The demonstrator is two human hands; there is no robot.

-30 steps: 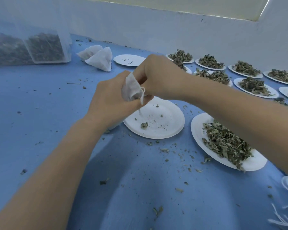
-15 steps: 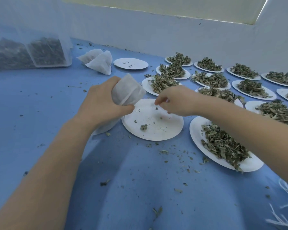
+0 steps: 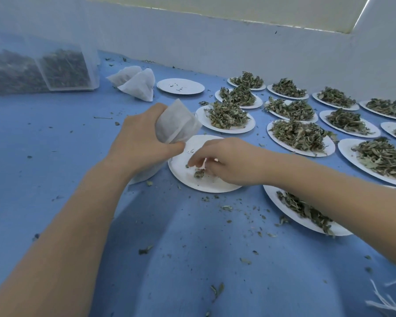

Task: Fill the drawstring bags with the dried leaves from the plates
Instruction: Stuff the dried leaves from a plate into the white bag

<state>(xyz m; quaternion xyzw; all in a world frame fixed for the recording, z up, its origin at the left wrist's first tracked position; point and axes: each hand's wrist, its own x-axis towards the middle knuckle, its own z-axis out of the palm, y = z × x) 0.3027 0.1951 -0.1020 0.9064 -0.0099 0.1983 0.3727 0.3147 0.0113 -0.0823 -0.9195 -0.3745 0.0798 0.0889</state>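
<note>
Now the right hand [image 3: 229,163] has dropped from the bag mouth to the nearly emptied plate [image 3: 192,179], fingers apparently pinching the last dried leaves [image 3: 199,173], while the left hand [image 3: 142,143] grips the drawstring bag [image 3: 177,122] upright beside it, so this plate's transfer is probably almost complete.

One head-worn view looks forward and down over the blue table [image 3: 55,138]. It sits close above both forearms. The table's far edge meets a white wall [image 3: 215,46].
</note>
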